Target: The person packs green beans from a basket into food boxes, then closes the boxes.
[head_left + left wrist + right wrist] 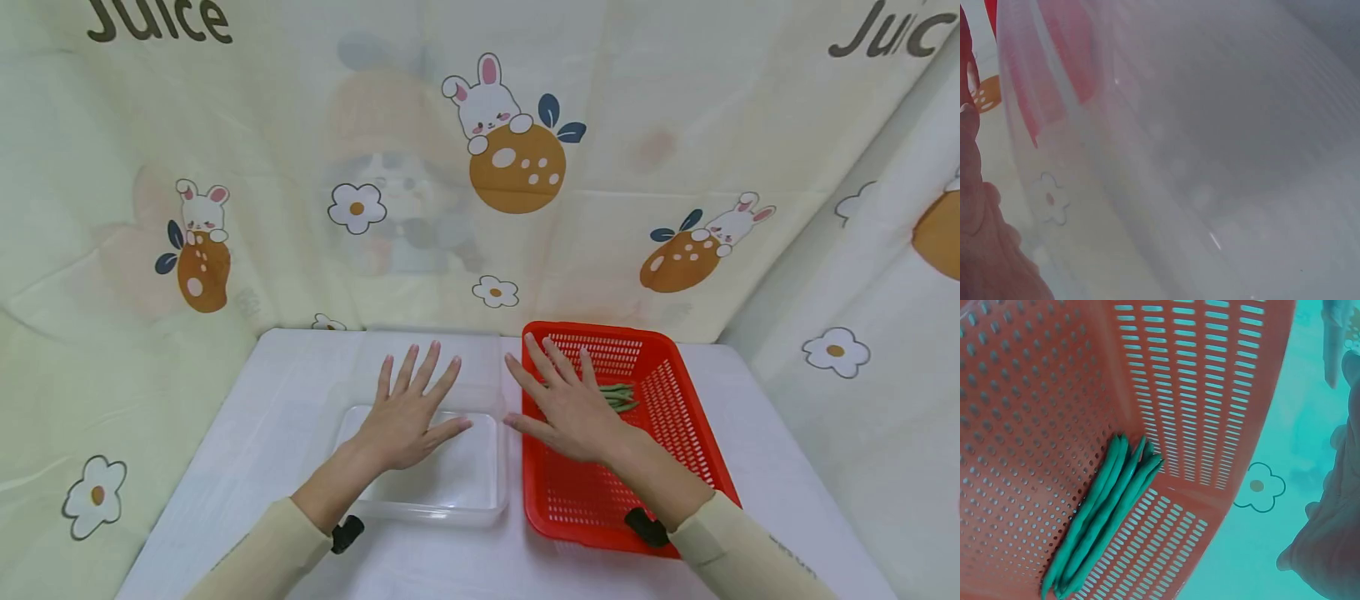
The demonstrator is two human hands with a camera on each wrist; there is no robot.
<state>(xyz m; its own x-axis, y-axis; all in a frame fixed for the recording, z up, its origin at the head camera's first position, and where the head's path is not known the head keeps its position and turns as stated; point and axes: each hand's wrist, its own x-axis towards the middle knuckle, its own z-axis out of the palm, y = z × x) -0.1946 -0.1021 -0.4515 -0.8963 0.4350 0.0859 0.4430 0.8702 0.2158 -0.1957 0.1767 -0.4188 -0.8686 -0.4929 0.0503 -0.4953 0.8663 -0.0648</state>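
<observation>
My left hand [405, 421] spreads its fingers above a clear plastic box [431, 508] and holds nothing. Over the left side of a red perforated basket [558, 533], my right hand [573, 408] is likewise spread and holds nothing. A small bunch of green beans [1100, 519] lies in the basket, against its far end; in the head view the right hand partly covers the beans [621, 397]. The left wrist view is mostly filled by the translucent wall of the box [1210, 156], with the left hand [988, 244] at its edge. The right hand [1329, 531] edges the right wrist view.
Box and basket stand side by side on a white-covered table [225, 467]. Behind the table hangs a cream curtain [285, 150] with rabbit and flower prints, and white cloth [885, 433] hangs at the right. A dark wrist camera [347, 534] sits at the left cuff.
</observation>
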